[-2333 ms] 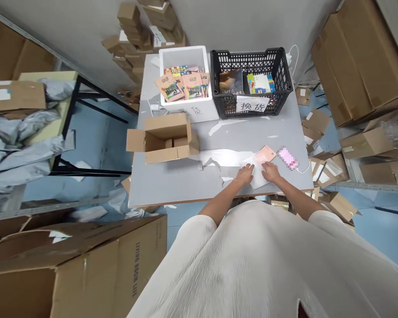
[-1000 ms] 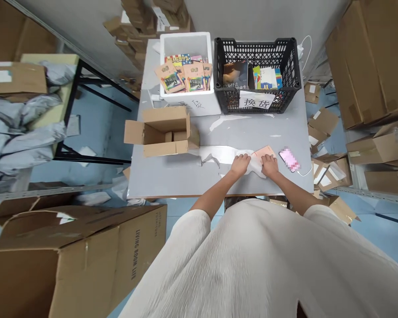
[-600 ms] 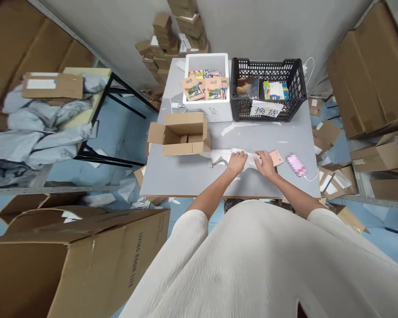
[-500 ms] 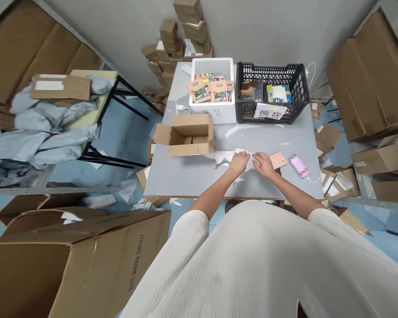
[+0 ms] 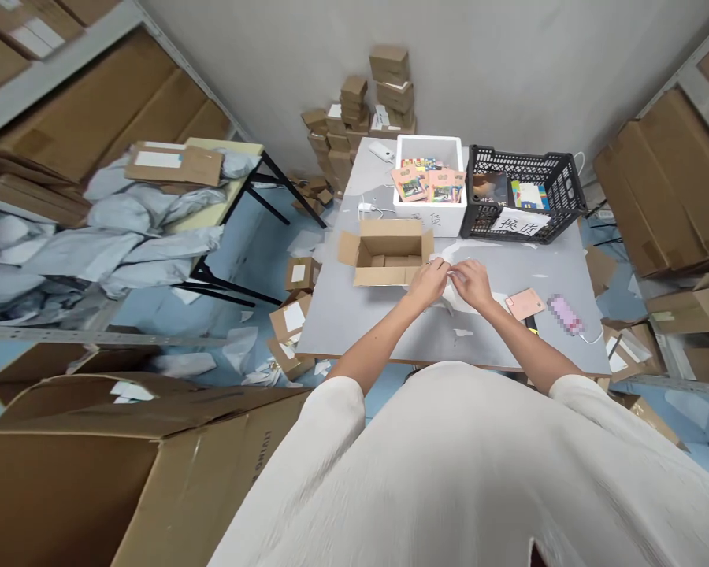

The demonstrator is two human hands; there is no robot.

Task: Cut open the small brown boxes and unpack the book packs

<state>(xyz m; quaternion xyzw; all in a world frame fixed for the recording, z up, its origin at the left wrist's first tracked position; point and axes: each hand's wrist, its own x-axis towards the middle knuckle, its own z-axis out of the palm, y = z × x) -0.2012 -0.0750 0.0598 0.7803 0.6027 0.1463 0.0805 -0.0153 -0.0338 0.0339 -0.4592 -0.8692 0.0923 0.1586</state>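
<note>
Near the table's middle, my left hand [image 5: 430, 283] is closed, its fingertips pinching a thin white sheet [image 5: 462, 302], paper or plastic. My right hand [image 5: 471, 285] meets it fingertip to fingertip, pinching the same sheet. The sheet spreads crumpled beneath both hands and is partly hidden by them. Just left of my left hand stands an open cardboard box [image 5: 384, 276], flaps out, with brown pieces at its bottom. A flat pink rectangular thing [image 5: 525, 303] lies right of my right hand, over a black strip.
Behind stand a white foam box [image 5: 428, 223] of pink booklets and a black plastic crate [image 5: 525, 228] holding books. A blurred pink device [image 5: 566, 314] with a white cable lies at right. Grey parcels [image 5: 76, 252] fill the left shelf; a big carton [image 5: 213, 472] stands at lower left.
The camera view has swung left, so the table appears farther right. Both hands have come together at the fingertips, closer to the box, lifting part of the white sheet.
</note>
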